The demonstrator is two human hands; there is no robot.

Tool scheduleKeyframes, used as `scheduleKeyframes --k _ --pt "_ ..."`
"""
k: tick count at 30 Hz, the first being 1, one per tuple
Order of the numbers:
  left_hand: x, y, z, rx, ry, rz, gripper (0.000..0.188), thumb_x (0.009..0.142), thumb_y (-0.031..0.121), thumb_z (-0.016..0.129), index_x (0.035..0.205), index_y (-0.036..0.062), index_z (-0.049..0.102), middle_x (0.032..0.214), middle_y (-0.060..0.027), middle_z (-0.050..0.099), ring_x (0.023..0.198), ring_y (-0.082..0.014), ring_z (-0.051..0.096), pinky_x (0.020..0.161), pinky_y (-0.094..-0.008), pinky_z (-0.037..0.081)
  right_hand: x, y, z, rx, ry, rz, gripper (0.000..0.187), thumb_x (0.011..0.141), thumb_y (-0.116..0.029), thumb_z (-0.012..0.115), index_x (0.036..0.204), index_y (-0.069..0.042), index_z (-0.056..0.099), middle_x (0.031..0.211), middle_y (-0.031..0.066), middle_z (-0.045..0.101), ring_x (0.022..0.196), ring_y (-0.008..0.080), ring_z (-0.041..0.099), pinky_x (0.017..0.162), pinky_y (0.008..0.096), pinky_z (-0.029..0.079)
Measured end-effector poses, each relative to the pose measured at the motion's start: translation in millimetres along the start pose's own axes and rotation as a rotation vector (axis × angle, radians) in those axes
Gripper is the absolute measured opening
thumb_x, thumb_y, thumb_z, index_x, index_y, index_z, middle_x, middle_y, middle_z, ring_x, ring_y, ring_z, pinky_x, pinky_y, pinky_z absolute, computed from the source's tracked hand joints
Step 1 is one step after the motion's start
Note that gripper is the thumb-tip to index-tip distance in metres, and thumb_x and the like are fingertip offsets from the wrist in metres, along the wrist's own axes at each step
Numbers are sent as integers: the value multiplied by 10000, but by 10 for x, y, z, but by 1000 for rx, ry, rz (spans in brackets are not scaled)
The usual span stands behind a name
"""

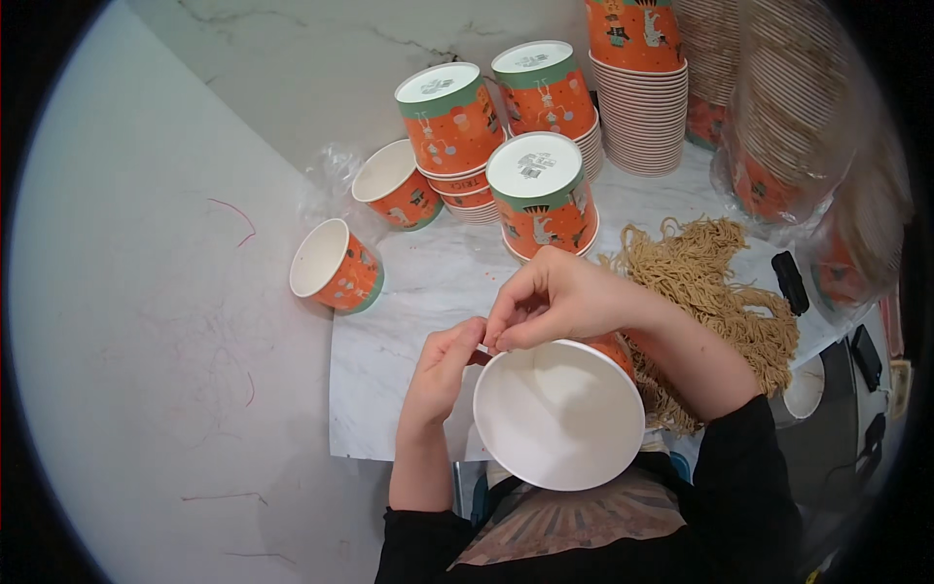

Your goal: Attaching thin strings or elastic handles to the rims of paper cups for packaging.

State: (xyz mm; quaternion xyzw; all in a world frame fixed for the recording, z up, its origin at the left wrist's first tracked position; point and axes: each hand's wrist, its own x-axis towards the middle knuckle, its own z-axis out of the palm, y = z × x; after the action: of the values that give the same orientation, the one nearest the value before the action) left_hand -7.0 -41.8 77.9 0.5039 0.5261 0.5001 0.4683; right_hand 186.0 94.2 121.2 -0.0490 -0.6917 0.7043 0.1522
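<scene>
A paper bucket [559, 419], white inside and orange outside, is tilted with its open mouth toward me, close against my front. My left hand [443, 375] is closed at the far left of its rim, thumb and fingers pinching there; a dark red bit shows just below the fingertips. Over the far rim my right hand [555, 297] bends down with its fingertips pinched together, almost touching the left thumb. Whatever the right fingertips hold is too small or hidden. A heap of tan twisted cords [710, 292] lies beyond my right forearm.
Upside-down orange buckets [542, 185] stand at the table's back, some stacked. Two more buckets [336, 268] lie tilted at the left. Tall nested stacks [637, 117] and plastic-wrapped ones [793, 107] rise at the right. A black marker-like object [789, 283] lies beside the cords. A white wall borders the left.
</scene>
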Motion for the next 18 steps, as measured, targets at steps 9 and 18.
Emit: scheduleKeyframes --k 9,18 --pt "213 26 -63 -385 -46 153 726 1069 445 371 1618 153 -3 1610 -186 286 1033 -199 640 708 -274 573 29 51 -35 -28 -36 0 131 837 3 698 948 34 760 864 54 753 776 63 678 718 209 545" --pt "224 -18 -226 -191 -95 -126 624 923 68 487 1528 -1 352 1432 -166 536 1183 -218 612 1010 -333 477 178 285 -145 -108 15 52 125 847 -29 708 944 28 763 853 57 752 769 74 684 727 219 550"
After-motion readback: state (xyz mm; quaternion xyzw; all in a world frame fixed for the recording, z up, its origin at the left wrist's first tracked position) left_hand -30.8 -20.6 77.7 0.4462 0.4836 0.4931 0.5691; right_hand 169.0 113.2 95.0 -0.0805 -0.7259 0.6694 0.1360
